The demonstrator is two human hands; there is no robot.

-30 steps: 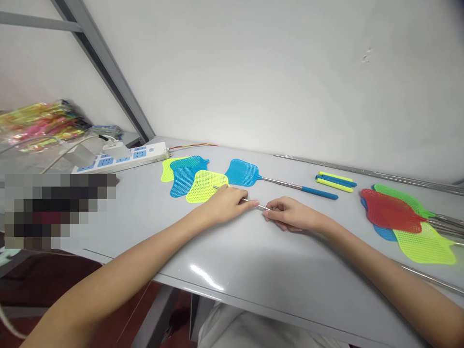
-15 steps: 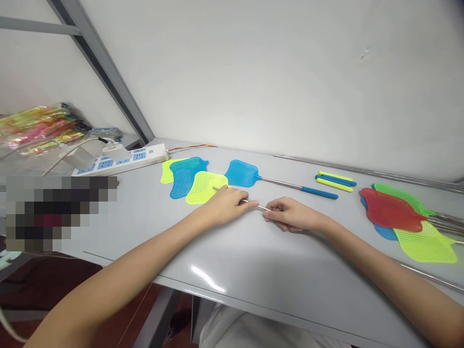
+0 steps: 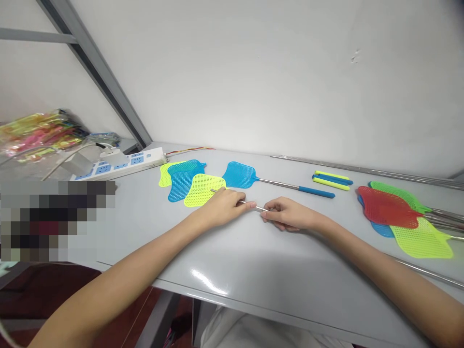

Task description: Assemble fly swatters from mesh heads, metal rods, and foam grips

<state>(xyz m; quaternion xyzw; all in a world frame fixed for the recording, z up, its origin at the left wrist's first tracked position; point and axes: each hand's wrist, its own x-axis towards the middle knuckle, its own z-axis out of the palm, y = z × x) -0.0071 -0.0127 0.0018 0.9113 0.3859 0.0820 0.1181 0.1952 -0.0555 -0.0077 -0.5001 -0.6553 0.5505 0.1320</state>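
A thin silvery metal rod [image 3: 258, 208] runs between my two hands, low over the table. My left hand [image 3: 228, 205] is closed around it, and the rod's far left tip pokes out over a yellow fly swatter head [image 3: 203, 188]. Pinching the rod's right end is my right hand [image 3: 284, 213]; the fingers hide that end. Left of the yellow head, a loose blue swatter head [image 3: 184, 179] overlaps a second yellow one [image 3: 166, 175]. Behind my hands lies a blue fly swatter [image 3: 241, 174] with a metal shaft and blue handle [image 3: 315, 192].
Several blue and yellow handle tubes [image 3: 331, 181] lie back right. A pile of fly swatters [image 3: 391, 210] is at the right, with metal rods [image 3: 362, 170] along the wall. A power strip [image 3: 123, 164] and bagged colourful items [image 3: 43, 130] are at the left.
The view has shifted slightly. Both hands keep their hold on the rod, and less of it seems to show between them.
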